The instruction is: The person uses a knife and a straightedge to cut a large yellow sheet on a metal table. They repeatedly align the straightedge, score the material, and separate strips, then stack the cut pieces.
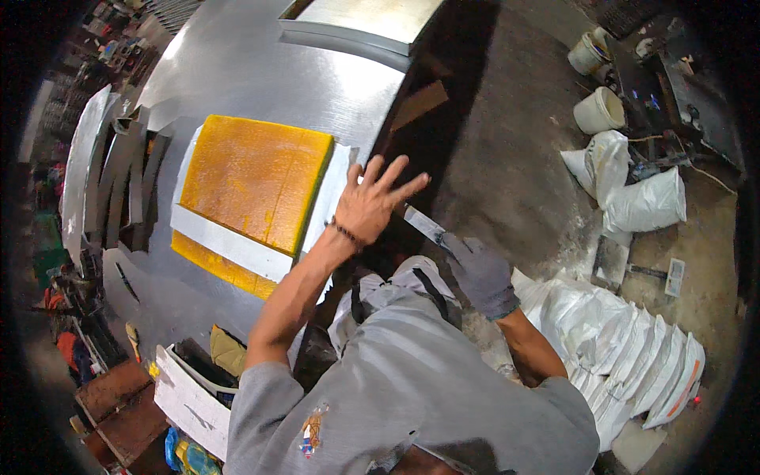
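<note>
My left hand, bare with a dark beaded bracelet, is raised near the right edge of the metal table, its fingers spread and nothing seen in them. In a grey glove, my right hand is closed round the handle end of a long flat knife-like blade, which points up and left; its far end comes close to my left hand, and I cannot tell if they touch. Left of my left hand lies a thick amber-yellow slab on white sheeting, with a white strip across its near part.
The metal table bears a shallow metal tray at its far end and bent metal pieces at left. A brush and white box are near left. White sacks and buckets stand on the right floor.
</note>
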A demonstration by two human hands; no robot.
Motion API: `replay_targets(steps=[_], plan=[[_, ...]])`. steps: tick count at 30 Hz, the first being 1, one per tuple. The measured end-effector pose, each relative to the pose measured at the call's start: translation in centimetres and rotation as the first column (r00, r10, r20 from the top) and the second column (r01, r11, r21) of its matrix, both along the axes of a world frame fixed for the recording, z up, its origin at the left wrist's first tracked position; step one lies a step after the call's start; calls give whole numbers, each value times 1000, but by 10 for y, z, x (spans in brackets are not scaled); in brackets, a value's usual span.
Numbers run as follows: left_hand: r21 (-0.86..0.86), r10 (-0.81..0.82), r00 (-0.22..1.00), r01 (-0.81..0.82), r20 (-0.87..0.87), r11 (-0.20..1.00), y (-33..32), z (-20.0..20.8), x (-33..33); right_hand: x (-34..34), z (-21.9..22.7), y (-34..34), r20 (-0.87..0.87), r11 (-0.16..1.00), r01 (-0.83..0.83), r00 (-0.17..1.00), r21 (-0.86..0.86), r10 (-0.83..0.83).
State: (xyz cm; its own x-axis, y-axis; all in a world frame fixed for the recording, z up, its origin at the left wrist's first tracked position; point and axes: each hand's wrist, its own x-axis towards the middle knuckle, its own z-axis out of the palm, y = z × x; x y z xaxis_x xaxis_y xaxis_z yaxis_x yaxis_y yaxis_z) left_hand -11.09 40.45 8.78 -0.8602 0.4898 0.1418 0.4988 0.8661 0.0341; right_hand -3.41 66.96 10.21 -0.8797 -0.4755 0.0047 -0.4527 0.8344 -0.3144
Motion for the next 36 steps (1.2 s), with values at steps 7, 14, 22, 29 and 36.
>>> replay_targets(steps=[7,14,22,29,36], plan=[[446,50,997,-71,59,892,13,-6,-44,8,-4,22,29,994,112,993,-18,-112],[571,109,992,-123,58,812,13,-47,-26,-11,-22,32,80,953,243,969,-181,-232],[140,96,899,-171,428,975,49,-103,-15,-61,-73,65,234,803,433,900,-409,-367],[229,300,832,-442,467,867,-20,-80,-9,-87,-33,-8,353,884,345,907,-316,-228],[679,866,389,-730,315,81,-157,-78,94,-93,-54,-53,181,937,84,983,-338,-23]])
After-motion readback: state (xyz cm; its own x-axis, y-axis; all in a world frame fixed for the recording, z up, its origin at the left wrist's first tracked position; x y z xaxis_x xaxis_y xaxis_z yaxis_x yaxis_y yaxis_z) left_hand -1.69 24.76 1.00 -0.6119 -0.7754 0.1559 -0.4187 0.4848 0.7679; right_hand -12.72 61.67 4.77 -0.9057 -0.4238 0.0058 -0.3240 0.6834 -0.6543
